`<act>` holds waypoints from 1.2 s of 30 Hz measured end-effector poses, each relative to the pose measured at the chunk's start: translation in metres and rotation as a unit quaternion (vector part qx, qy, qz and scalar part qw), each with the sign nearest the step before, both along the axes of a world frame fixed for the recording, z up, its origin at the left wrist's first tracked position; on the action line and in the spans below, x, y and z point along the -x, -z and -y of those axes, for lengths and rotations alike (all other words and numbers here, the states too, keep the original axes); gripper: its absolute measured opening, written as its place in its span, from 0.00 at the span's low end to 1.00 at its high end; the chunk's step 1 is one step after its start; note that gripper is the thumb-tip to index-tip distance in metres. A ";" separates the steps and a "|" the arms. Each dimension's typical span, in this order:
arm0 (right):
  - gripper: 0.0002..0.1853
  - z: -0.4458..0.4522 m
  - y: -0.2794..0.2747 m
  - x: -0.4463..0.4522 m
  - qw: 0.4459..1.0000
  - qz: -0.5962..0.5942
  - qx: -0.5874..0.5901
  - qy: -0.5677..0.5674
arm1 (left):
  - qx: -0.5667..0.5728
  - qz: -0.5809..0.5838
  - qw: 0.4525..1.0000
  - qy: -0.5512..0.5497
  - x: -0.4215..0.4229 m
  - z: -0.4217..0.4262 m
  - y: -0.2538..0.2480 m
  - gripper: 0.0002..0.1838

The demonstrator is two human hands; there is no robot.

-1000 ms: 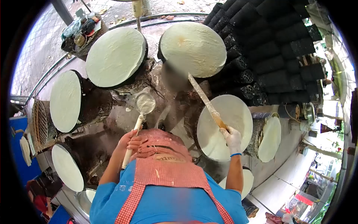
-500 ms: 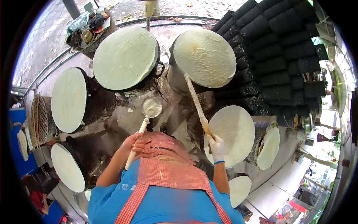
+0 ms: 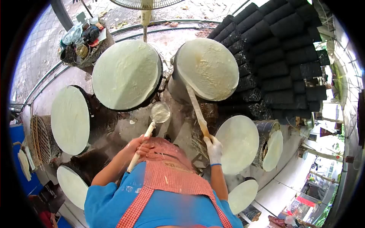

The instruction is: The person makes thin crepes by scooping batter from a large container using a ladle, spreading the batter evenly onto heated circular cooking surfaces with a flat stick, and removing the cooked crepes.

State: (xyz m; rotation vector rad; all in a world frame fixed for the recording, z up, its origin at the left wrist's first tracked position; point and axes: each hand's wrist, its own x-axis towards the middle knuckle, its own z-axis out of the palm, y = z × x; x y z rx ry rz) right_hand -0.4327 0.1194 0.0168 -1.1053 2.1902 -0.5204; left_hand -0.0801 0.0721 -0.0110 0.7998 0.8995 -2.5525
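Note:
My left hand (image 3: 139, 149) is closed around the pale handle of a ladle (image 3: 160, 113); its round bowl holds creamy batter. My right hand (image 3: 213, 150), in a white glove, grips the brown end of a long flat wooden spatula (image 3: 197, 112). The far tip of this spatula meets the near edge of a pale round sheet of batter (image 3: 209, 70) on the back right griddle. I cannot tell whether the tip is under the sheet. Close to my right hand lies another pale round sheet (image 3: 238, 144). A large sheet (image 3: 127, 75) covers the griddle at the back left.
More round sheets on griddles stand at left (image 3: 70, 121), front left (image 3: 72, 187) and front right (image 3: 243, 195). Black cylindrical briquettes (image 3: 277, 60) are stacked at the right. A fan (image 3: 146, 3) stands at the back, and a bin with assorted items (image 3: 85, 43) at the back left.
The view has shifted, bringing the fan into sight. The ladle has moved slightly right, and my right hand slightly left. The spatula's tip is still by the back right sheet's edge.

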 end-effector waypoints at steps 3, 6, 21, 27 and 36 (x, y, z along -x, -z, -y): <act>0.20 0.044 0.029 -0.014 0.999 0.036 0.041 0.002 | 0.004 -0.005 1.000 0.007 -0.002 0.011 -0.003 0.12; 0.30 0.090 0.035 -0.035 0.994 -0.095 0.022 -0.056 | 0.017 -0.021 1.000 0.011 -0.007 0.016 -0.003 0.10; 0.15 0.258 0.050 -0.012 0.873 -0.308 0.094 -0.367 | -0.038 -0.029 0.997 0.059 -0.030 0.024 0.027 0.10; 0.12 0.302 0.000 0.043 0.920 -0.254 0.197 -0.222 | -0.026 0.011 0.993 0.119 -0.027 0.039 0.021 0.12; 0.14 0.363 -0.103 0.126 0.947 -0.105 0.297 -0.069 | 0.010 -0.009 0.983 0.182 -0.026 0.051 0.034 0.12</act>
